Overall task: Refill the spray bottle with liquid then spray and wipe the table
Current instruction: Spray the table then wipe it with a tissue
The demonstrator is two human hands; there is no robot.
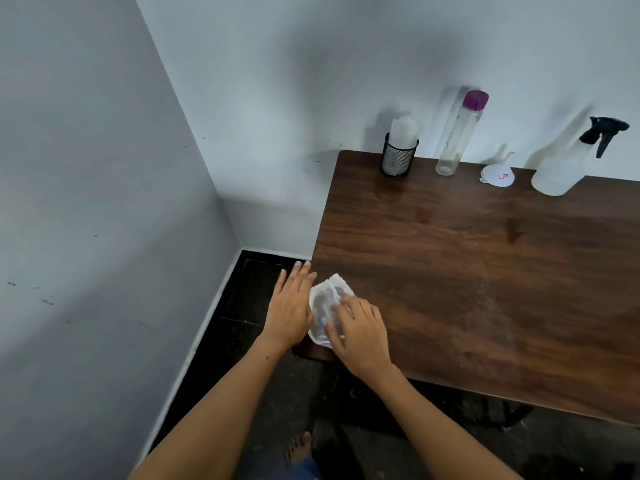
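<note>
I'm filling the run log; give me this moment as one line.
phase: wiping | right hand: on wet tissue at table corner | left hand: flat beside tissue | spray bottle: by wall

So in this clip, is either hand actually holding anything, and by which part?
The right hand has its curled fingers on the near end of the wet paper towel at the table corner. The left hand lies flat beside it, gripping nothing.
</note>
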